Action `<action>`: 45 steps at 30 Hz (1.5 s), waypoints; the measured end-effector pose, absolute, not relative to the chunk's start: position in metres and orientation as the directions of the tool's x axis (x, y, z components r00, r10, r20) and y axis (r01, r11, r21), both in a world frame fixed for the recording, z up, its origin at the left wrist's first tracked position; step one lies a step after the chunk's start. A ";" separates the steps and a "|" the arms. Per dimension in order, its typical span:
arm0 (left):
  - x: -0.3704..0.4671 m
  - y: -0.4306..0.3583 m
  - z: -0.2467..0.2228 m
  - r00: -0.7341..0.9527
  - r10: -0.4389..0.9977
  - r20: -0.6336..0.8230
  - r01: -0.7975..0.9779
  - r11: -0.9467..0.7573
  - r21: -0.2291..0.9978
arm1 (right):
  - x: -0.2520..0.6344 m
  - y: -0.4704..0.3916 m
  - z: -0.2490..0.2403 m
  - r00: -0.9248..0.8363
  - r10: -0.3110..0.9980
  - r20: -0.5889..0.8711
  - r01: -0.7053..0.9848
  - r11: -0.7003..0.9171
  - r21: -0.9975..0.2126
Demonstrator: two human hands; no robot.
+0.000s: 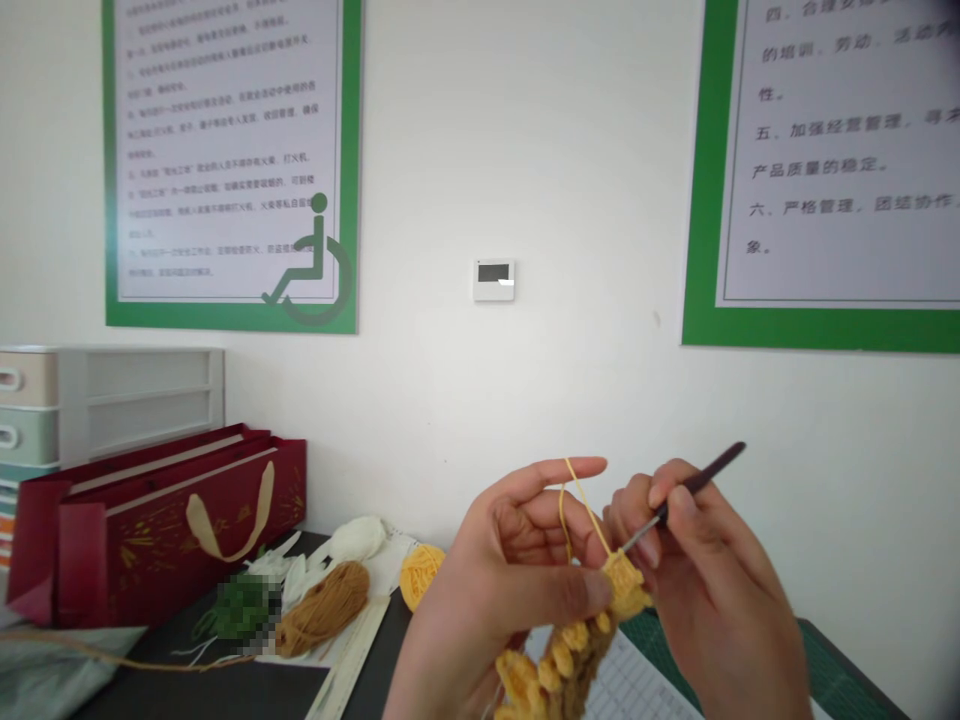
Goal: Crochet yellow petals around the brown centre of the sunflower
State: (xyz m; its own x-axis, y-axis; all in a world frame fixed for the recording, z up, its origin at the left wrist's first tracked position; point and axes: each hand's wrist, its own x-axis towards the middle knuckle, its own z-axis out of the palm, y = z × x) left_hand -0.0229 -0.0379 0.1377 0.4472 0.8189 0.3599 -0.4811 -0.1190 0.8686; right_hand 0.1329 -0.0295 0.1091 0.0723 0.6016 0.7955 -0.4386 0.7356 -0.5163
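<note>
A yellow and brown crocheted piece hangs from my left hand, pinched near its top between thumb and fingers. Yellow yarn runs over my raised left index finger down to the piece. My right hand grips a crochet hook with a dark handle; its metal shaft points down-left, and the tip meets the yellow stitches beside my left thumb. The hook's very end is hidden in the yarn.
On the dark table at left lie a yellow ball, brown yarn, green yarn and white yarn. Red bags stand beside drawers. A ruler, printed paper and green mat lie nearer.
</note>
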 end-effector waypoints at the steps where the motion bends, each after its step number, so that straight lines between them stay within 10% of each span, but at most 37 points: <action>1: -0.022 -0.040 0.138 0.401 0.834 0.378 -0.483 -0.158 0.861 | 0.132 -0.029 0.109 0.054 0.625 0.779 -0.436 0.716 -0.545; 6: -0.013 -0.046 0.136 0.268 0.867 0.420 -0.514 -0.240 0.824 | 0.134 -0.019 0.101 0.046 0.539 0.841 -0.286 0.814 -0.506; 11: -0.007 -0.043 0.133 0.206 0.903 0.377 -0.540 -0.216 0.813 | 0.142 -0.016 0.086 0.016 -0.068 0.998 0.471 0.880 0.053; 14: -0.007 -0.035 0.128 0.411 0.869 0.276 -0.609 0.036 0.792 | 0.135 -0.018 0.084 0.096 -0.246 0.964 0.504 0.848 0.166; 20: -0.016 -0.029 0.129 0.549 0.778 0.305 -0.601 0.115 0.791 | 0.125 -0.027 0.101 0.305 0.340 0.890 -0.267 0.927 -0.263; 26: -0.021 -0.037 0.137 0.513 0.781 0.357 -0.538 -0.031 0.842 | 0.129 -0.029 0.106 0.098 0.638 0.764 -0.481 0.702 -0.525; 30: -0.016 -0.042 0.136 0.315 0.858 0.405 -0.515 -0.205 0.833 | 0.130 -0.024 0.104 0.130 0.547 0.827 -0.222 0.829 -0.513; 38: -0.004 -0.040 0.130 0.201 0.907 0.370 -0.537 -0.214 0.816 | 0.140 -0.018 0.083 -0.007 -0.122 0.993 0.603 0.791 0.101; 41: -0.005 -0.034 0.127 0.366 0.878 0.308 -0.625 -0.013 0.780 | 0.130 -0.016 0.083 0.217 -0.092 0.972 0.459 0.888 -0.018; 45: -0.010 -0.029 0.125 0.415 0.848 0.330 -0.642 0.016 0.766 | 0.122 -0.017 0.094 0.266 0.401 0.877 -0.130 0.916 -0.379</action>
State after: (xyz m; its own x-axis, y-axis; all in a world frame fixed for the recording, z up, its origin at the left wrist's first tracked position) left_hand -0.0095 -0.0292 0.1252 0.4150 0.8479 0.3298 -0.6421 0.0162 0.7664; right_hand 0.1216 -0.0174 0.0940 0.2664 0.4006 0.8767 -0.1295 0.9162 -0.3793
